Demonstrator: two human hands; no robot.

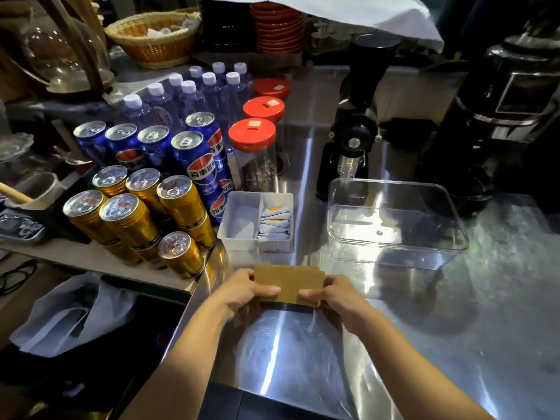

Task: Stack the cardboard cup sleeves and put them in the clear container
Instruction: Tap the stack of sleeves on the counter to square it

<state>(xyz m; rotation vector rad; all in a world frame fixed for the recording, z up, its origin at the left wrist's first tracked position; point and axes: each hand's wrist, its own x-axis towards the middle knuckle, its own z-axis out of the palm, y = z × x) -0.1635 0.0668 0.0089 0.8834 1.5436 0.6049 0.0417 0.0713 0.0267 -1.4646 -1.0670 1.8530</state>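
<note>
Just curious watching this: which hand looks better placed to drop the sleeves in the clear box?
Probably the right hand: it grips the sleeves' right end, nearest the clear container.

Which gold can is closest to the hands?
The lone gold can at the very front of the shelf edge. The other gold cans stand behind it, farther from the left hand.

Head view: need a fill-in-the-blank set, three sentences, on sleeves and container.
1. The stack of brown cardboard cup sleeves is held by ____ hands.
2. The clear plastic rectangular container is currently ____.
3. That container sits to the ____ of the white divided tray.

Missing: both; empty; right
</note>
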